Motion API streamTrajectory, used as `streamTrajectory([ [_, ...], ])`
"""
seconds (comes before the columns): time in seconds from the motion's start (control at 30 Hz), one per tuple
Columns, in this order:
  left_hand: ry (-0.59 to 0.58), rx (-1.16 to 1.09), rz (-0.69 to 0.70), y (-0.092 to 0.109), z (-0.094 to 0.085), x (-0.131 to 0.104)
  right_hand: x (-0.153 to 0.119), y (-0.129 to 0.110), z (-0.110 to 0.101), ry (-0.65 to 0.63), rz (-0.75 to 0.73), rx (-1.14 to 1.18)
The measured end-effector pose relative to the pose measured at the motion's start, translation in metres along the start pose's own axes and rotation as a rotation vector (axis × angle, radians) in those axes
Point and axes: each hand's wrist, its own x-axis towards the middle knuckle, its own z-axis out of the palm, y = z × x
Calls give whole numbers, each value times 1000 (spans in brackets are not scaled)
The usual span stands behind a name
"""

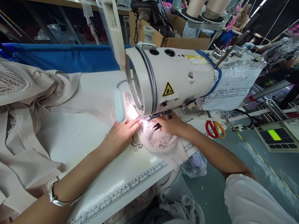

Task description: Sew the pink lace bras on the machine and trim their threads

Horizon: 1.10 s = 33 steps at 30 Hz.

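At the sewing machine's lit needle area, a pale pink garment piece point(161, 140) with a stringy, lace-like panel lies on the white bed. My left hand point(122, 133) comes in from the left, its fingers together and its fingertips gripping the garment's edge close to the needle. On the other side, my right hand point(171, 124) rests over the garment, fingers curled. Dark pointed blades of thread snips point(157, 126) stick out from under it; their handles are hidden. The sewing machine head point(177, 81) stands directly above both hands and covers part of the stitching spot.
More pink garments point(25, 124) are heaped at the left. Red-and-orange-handled scissors point(215, 129) lie right of my right arm. A printed ruler point(130, 186) runs along the table's front edge. A control panel point(277, 137) stands at right; behind are a cardboard box point(187, 43) and a blue cloth point(65, 57).
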Motion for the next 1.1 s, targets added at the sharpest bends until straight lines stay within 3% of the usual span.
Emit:
streamTrajectory([
  [0.3, 15, 40, 16, 2, -1, -2, 3, 0, 2, 65, 50, 47],
  [0.43, 34, 162, -9, 16, -5, 2, 6, 3, 7, 39, 83, 122],
  [0.73, -89, 238, -57, 55, -5, 8, 10, -3, 0, 64, 142, 153],
  [1.1, -74, 237, -120, 69, 10, 2, 6, 0, 6, 182, 223, 220],
])
